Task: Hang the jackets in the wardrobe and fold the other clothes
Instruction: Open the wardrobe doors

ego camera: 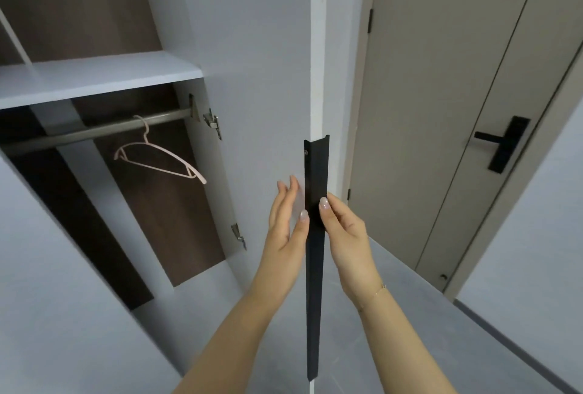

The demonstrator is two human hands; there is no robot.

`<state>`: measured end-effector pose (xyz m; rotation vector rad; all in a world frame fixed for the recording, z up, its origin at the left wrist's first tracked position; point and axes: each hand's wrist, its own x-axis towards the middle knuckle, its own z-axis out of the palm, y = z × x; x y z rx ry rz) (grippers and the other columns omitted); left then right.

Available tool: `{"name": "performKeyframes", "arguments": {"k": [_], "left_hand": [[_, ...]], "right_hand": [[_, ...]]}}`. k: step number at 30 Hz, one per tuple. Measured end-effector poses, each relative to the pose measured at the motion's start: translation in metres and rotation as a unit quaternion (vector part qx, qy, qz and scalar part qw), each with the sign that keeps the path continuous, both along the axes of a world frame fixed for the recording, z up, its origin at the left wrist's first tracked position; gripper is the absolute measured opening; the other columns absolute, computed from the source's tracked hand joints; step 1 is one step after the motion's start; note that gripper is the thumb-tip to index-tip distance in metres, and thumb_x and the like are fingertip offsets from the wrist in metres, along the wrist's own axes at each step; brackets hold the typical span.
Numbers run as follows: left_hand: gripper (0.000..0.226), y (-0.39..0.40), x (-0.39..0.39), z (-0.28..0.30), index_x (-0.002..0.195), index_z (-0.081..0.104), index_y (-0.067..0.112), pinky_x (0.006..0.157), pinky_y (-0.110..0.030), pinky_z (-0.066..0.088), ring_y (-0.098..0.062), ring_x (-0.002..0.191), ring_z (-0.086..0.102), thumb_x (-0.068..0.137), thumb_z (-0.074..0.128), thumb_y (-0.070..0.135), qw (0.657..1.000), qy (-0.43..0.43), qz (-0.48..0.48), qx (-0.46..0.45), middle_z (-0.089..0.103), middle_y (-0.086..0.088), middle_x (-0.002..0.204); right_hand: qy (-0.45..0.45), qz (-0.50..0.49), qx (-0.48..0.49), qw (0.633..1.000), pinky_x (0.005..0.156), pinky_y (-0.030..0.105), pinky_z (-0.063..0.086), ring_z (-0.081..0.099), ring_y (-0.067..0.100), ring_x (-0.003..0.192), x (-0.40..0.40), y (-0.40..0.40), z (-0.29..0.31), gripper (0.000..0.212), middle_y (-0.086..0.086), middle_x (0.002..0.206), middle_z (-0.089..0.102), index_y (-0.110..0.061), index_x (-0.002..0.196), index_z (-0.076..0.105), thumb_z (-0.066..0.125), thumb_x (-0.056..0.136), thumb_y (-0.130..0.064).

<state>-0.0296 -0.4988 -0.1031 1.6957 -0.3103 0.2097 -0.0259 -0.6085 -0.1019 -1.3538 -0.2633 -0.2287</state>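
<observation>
A: how far along is the hanging job?

B: barely started imo. The wardrobe is open at 10 o'clock, and its rail carries one bare pink hanger. No jackets or other clothes anywhere in view

A: and the hands?

B: right hand pinches the black door handle strip dead centre, left hand flat with straight fingers against the door's inner face. All hanging and folding still to do
</observation>
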Motion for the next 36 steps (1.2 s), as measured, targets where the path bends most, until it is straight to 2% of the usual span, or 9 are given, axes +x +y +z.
{"name": "performKeyframes", "arguments": {"k": [3, 5, 7, 10, 16, 25, 29, 33, 36], "left_hand": [[0.048, 0.025, -0.008, -0.001, 0.139, 0.035, 0.054, 0.12, -0.04, 0.028, 0.007, 0.141, 0.028, 0.093, 0.044, 0.045, 0.998, 0.049, -0.027, -0.04, 0.03, 0.027, 0.154], [0.049, 0.049, -0.017, -0.004, 0.139, 0.042, 0.049, 0.118, -0.034, 0.032, 0.011, 0.134, 0.037, 0.091, 0.046, 0.046, 0.997, 0.058, -0.016, -0.048, 0.041, 0.03, 0.146], [0.046, 0.076, -0.029, -0.008, 0.137, 0.046, 0.045, 0.113, -0.023, 0.035, 0.014, 0.13, 0.041, 0.091, 0.048, 0.043, 0.997, 0.049, 0.006, -0.052, 0.047, 0.032, 0.14], [0.043, 0.129, -0.046, -0.009, 0.134, 0.05, 0.04, 0.096, -0.004, 0.039, 0.013, 0.125, 0.046, 0.092, 0.05, 0.036, 0.996, 0.036, 0.042, -0.071, 0.054, 0.035, 0.131], [0.038, 0.253, -0.072, -0.009, 0.137, 0.053, 0.033, 0.09, -0.001, 0.04, 0.012, 0.123, 0.048, 0.101, 0.048, 0.019, 0.983, 0.008, 0.165, -0.085, 0.056, 0.025, 0.134], [0.038, 0.383, -0.095, -0.032, 0.131, 0.053, 0.045, 0.082, 0.004, 0.039, 0.017, 0.12, 0.046, 0.099, 0.051, 0.026, 0.934, 0.018, 0.349, -0.08, 0.052, 0.027, 0.136], [0.04, 0.417, -0.084, -0.045, 0.133, 0.05, 0.046, 0.099, -0.013, 0.036, 0.015, 0.125, 0.043, 0.099, 0.052, 0.026, 0.91, 0.01, 0.41, -0.065, 0.05, 0.032, 0.136], [0.047, 0.435, -0.05, -0.047, 0.14, 0.044, 0.042, 0.109, -0.023, 0.028, 0.008, 0.139, 0.03, 0.094, 0.052, 0.039, 0.867, -0.021, 0.497, 0.014, 0.032, 0.031, 0.15], [0.059, 0.441, -0.015, -0.04, 0.148, 0.028, 0.047, 0.107, -0.02, 0.017, 0.009, 0.145, 0.01, 0.093, 0.049, 0.042, 0.829, -0.04, 0.554, 0.069, 0.009, 0.031, 0.159]], "right_hand": [[-0.009, -0.138, -0.023, 0.99, 0.099, 0.016, 0.046, 0.056, -0.002, 0.12, -0.025, 0.018, -0.01, 0.029, -0.02, 0.124, 0.065, -0.025, 0.128, 0.063, 0.051, 0.102, -0.019], [-0.052, -0.23, -0.048, 0.971, 0.102, 0.019, 0.044, 0.054, 0.001, 0.123, -0.045, 0.033, -0.014, 0.03, -0.021, 0.126, 0.063, -0.026, 0.127, 0.064, 0.054, 0.1, -0.019], [-0.085, -0.244, -0.066, 0.964, 0.1, 0.013, 0.042, 0.055, 0.002, 0.123, -0.061, 0.053, -0.013, 0.03, -0.023, 0.126, 0.061, -0.027, 0.125, 0.065, 0.055, 0.098, -0.021], [-0.062, -0.181, -0.087, 0.978, 0.096, 0.011, 0.043, 0.056, 0.0, 0.119, -0.07, 0.094, -0.007, 0.033, -0.022, 0.124, 0.063, -0.03, 0.122, 0.066, 0.053, 0.092, -0.034], [-0.028, -0.017, -0.128, 0.991, 0.087, 0.007, 0.044, 0.061, -0.001, 0.107, -0.06, 0.193, -0.004, 0.023, -0.019, 0.112, 0.069, -0.031, 0.113, 0.071, 0.059, 0.096, -0.02], [0.009, 0.151, -0.151, 0.977, 0.092, 0.018, 0.049, 0.064, 0.006, 0.107, -0.011, 0.33, -0.033, 0.022, -0.012, 0.109, 0.072, -0.028, 0.113, 0.071, 0.06, 0.096, -0.018], [0.016, 0.221, -0.13, 0.966, 0.094, 0.015, 0.049, 0.062, -0.001, 0.11, 0.044, 0.384, -0.038, 0.027, -0.015, 0.114, 0.07, -0.021, 0.123, 0.066, 0.057, 0.098, -0.015], [0.022, 0.254, -0.113, 0.96, 0.096, 0.006, 0.042, 0.05, -0.011, 0.122, 0.11, 0.429, -0.039, 0.036, -0.026, 0.13, 0.057, -0.038, 0.131, 0.055, 0.056, 0.095, -0.038], [0.061, 0.312, -0.105, 0.942, 0.109, 0.022, 0.039, 0.052, -0.005, 0.124, 0.155, 0.456, -0.031, 0.041, -0.021, 0.132, 0.059, -0.042, 0.129, 0.055, 0.047, 0.091, -0.054]]}}
